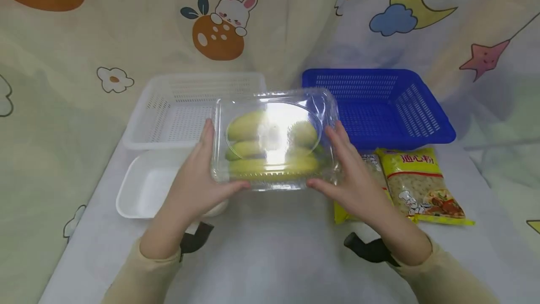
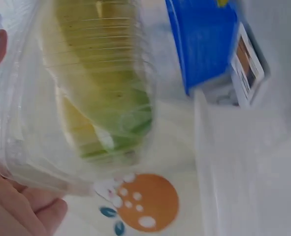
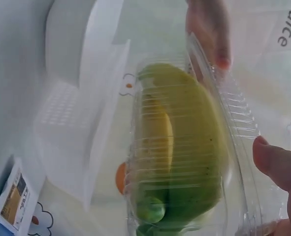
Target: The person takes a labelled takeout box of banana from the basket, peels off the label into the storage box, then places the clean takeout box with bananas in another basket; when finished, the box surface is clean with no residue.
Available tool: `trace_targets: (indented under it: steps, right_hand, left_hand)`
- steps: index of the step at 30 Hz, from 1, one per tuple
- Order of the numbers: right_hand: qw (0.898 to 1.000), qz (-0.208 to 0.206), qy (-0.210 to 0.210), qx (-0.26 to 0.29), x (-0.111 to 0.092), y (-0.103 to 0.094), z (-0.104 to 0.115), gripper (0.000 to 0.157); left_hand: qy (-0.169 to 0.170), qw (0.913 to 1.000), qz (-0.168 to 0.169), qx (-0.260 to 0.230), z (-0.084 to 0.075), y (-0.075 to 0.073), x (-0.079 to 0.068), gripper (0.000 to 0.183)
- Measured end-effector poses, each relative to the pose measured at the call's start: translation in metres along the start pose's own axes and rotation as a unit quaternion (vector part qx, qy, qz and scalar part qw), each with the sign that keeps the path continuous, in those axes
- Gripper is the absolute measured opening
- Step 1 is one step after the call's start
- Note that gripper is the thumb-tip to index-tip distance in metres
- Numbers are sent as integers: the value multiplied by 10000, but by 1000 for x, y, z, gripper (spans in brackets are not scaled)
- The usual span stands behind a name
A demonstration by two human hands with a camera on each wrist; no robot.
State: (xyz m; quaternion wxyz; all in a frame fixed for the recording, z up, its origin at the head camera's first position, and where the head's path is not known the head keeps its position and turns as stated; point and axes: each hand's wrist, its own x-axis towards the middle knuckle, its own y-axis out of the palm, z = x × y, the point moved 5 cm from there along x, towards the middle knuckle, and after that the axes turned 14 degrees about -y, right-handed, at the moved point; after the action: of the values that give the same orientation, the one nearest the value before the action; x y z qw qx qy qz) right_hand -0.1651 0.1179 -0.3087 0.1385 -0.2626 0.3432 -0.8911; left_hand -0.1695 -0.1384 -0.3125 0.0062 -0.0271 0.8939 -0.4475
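Note:
A clear plastic clamshell box [image 1: 274, 140] with yellow-green bananas [image 1: 270, 165] inside is held up over the table between both hands. My left hand [image 1: 198, 172] grips its left end, thumb under the front edge. My right hand [image 1: 350, 172] grips its right end the same way. The left wrist view shows the box [image 2: 76, 98] and bananas [image 2: 106, 83] from below, with fingers [image 2: 22, 211] at its edge. In the right wrist view the bananas [image 3: 184, 147] fill the box [image 3: 224, 147], my thumb [image 3: 278, 164] on the rim.
A white perforated basket [image 1: 185, 107] stands at the back left, a blue one [image 1: 379, 104] at the back right. A white foam tray [image 1: 147, 184] lies front left. Two yellow pasta packets [image 1: 422, 186] lie at the right. A cartoon-printed curtain hangs behind.

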Motion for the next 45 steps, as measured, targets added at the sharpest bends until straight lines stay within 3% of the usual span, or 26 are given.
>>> trace_targets:
  steps: [10,17,23,32,39,45]
  right_hand:
    - [9993,68,285,215,103,33,-13,98]
    - [9965,245,392,693,162,72,-23,97]
    - [9957,350,458,723,185,97,-31,97]
    - [9940,491,486,852,196,128,-45,99]
    - [9874,657,682,1270,201,152,-57,113]
    - [9846,729,1011,1226,203,169,-61,112]
  left_hand:
    - [-260,9993,252,-131,42,-35,91,116]
    - [-523,9958,744,-100,73,-51,132,118]
    - [-730,9938,833,3,92,-54,150,119]
    - [-867,9904,1066,148,112,-56,162,120]
    - [-1039,9833,1443,389,129,-46,170,122]
    - [-1148,9781,1681,437,150,-34,177,122]
